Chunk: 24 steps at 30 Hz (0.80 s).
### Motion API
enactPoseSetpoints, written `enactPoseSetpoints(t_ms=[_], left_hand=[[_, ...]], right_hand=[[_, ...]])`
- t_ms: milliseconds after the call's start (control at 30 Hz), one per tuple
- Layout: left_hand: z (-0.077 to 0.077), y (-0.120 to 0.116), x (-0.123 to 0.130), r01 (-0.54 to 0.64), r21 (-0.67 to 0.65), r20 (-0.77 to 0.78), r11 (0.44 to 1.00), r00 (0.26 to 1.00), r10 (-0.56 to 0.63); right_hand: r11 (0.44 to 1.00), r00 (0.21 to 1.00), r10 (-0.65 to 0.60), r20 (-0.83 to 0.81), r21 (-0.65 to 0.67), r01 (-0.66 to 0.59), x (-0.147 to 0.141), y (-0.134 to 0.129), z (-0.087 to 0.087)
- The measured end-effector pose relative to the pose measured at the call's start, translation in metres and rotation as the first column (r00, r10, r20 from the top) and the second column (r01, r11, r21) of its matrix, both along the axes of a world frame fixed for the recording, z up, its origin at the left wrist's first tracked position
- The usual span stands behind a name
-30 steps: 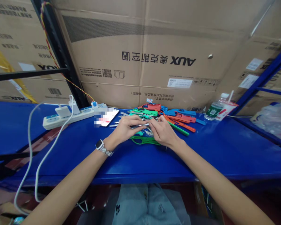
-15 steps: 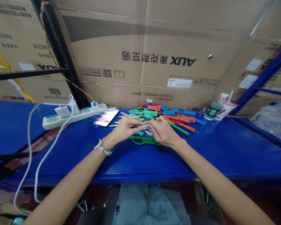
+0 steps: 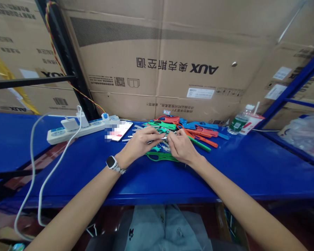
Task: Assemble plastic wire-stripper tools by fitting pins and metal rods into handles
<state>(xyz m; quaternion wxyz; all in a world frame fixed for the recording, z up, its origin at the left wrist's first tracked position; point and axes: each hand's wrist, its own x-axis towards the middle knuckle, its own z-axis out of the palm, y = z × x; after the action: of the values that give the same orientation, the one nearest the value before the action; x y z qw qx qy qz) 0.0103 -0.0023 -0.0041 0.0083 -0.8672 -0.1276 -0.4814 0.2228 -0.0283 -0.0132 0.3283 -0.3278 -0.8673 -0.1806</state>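
My left hand [image 3: 142,142], with a watch [image 3: 111,162] on its wrist, is closed in a pinch on a thin metal tube [image 3: 164,138]. The fingers of my right hand [image 3: 182,146] are pressed together at the tube's other end, and they partly cover it. Just below the hands lies a green plastic handle shell [image 3: 161,157] with a finger loop. Loose metal tubes and small metal parts [image 3: 166,149] lie under and around the fingers. Behind them is a pile of coloured shells, among them a red one [image 3: 171,119] and a green one [image 3: 167,125].
On the blue table [image 3: 157,184], a phone [image 3: 121,130] and a white power strip [image 3: 68,132] lie to the left. A bottle [image 3: 236,123] and a paper cup [image 3: 252,123] stand at the right. Cardboard [image 3: 115,62] walls the back.
My left wrist has turned, so the watch face shows more. Both hands stay at the metal tube, with the fingers slightly shifted.
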Motion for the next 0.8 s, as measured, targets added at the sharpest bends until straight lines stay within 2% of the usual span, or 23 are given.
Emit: enactPoseSetpoints(t_ms=[67, 167, 300, 400, 467, 533, 600, 667, 800], left_hand=[[0.0, -0.001, 0.0, -0.062, 0.125, -0.002, 0.99, 0.998, 0.063], [0.002, -0.004, 0.002, -0.117, 0.223, -0.006, 0.968, 0.993, 0.122], [0.004, -0.006, 0.003, -0.066, 0.197, 0.008, 0.978, 0.998, 0.065], [0.003, -0.006, 0.002, -0.015, 0.106, 0.033, 0.994, 0.999, 0.012], [0.001, -0.006, 0.002, -0.004, 0.041, 0.024, 0.999, 1.0, 0.003], [0.001, -0.008, 0.002, -0.002, -0.015, 0.0, 1.0, 1.0, 0.002], [0.002, -0.01, 0.002, -0.01, -0.072, -0.019, 0.997, 1.0, 0.009], [0.003, -0.012, 0.002, -0.027, -0.131, -0.046, 0.991, 0.999, 0.021], [0.006, -0.015, 0.001, -0.05, -0.19, -0.108, 0.981, 0.994, 0.03]], right_hand=[[1.0, 0.999, -0.016, -0.028, -0.024, 0.015, -0.001, 0.0, 0.0], [0.995, 0.994, -0.007, -0.11, -0.099, -0.004, -0.003, -0.002, 0.0], [0.942, 0.966, 0.086, -0.243, -0.297, -0.159, -0.002, -0.004, 0.005], [0.841, 0.926, 0.121, -0.358, -0.459, -0.287, -0.001, -0.005, 0.011], [0.743, 0.886, 0.115, -0.449, -0.553, -0.377, -0.001, -0.005, 0.013], [0.647, 0.84, 0.097, -0.533, -0.608, -0.46, -0.002, -0.003, 0.013], [0.588, 0.804, 0.065, -0.591, -0.628, -0.509, -0.004, 0.0, 0.012], [0.58, 0.79, 0.029, -0.612, -0.634, -0.512, -0.006, 0.002, 0.01], [0.643, 0.791, -0.015, -0.612, -0.611, -0.461, -0.007, 0.003, 0.007]])
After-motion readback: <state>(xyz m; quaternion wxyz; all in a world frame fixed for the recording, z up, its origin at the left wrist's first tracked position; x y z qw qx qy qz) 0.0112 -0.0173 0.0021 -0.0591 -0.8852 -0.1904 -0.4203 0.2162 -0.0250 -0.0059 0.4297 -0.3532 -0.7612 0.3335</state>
